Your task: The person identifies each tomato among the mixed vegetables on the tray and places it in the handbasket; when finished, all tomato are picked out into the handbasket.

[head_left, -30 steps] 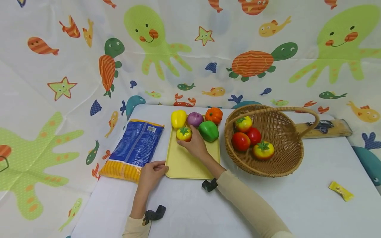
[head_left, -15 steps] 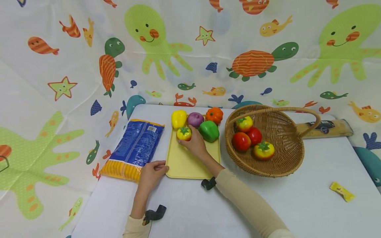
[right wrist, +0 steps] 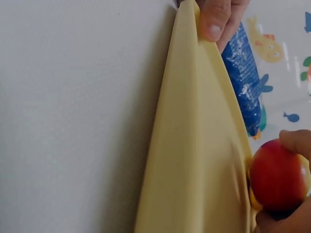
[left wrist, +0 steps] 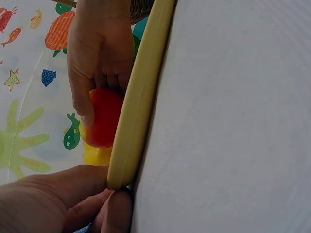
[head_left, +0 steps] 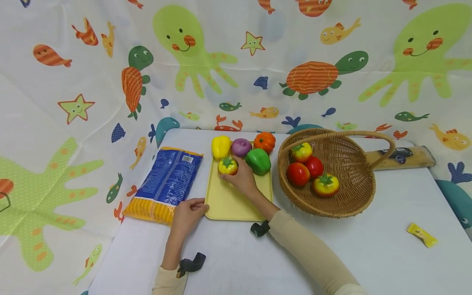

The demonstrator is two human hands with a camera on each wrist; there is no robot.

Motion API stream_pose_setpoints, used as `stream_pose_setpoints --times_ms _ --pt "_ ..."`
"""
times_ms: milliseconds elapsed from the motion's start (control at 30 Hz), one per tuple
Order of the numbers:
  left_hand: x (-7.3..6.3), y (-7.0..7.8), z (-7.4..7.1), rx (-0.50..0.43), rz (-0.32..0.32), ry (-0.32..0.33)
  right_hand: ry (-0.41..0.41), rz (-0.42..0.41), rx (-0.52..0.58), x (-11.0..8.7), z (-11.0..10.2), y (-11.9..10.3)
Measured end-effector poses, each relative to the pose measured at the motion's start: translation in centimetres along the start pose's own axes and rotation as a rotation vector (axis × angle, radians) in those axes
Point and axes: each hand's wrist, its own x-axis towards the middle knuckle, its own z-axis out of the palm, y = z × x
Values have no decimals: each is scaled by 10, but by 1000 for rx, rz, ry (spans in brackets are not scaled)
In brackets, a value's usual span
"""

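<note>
My left hand (head_left: 187, 216) pinches the near-left corner of a yellow tray (head_left: 236, 205), thumb above and fingers beneath in the left wrist view. Toward the tray's back left, my right hand (head_left: 243, 178) holds a toy tomato (head_left: 226, 167), yellow on top with a green star-shaped stem mark; its red side (right wrist: 274, 174) shows in the wrist views. Behind it on the tray are a yellow bell pepper (head_left: 221, 147), a purple onion (head_left: 241, 147) and an orange pumpkin (head_left: 264, 141). A green bell pepper (head_left: 259, 161) lies just right of the tomato.
Right of the tray, a handled wicker basket (head_left: 354, 176) contains several red and yellow-red toy tomatoes. A blue-and-yellow bag (head_left: 169, 176) lies at left. Behind the basket is a long tan package (head_left: 411, 157). A yellow wrapped candy (head_left: 422, 235) lies at far right.
</note>
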Motion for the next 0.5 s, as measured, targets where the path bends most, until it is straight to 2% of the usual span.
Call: stream_pose_setpoints --times_ms 300,500 --pt "0 0 0 8 -1 -3 -35 -21 25 -16 -10 -17" --pt "0 0 -1 10 -7 -19 -154 -72 114 -40 -35 -40"
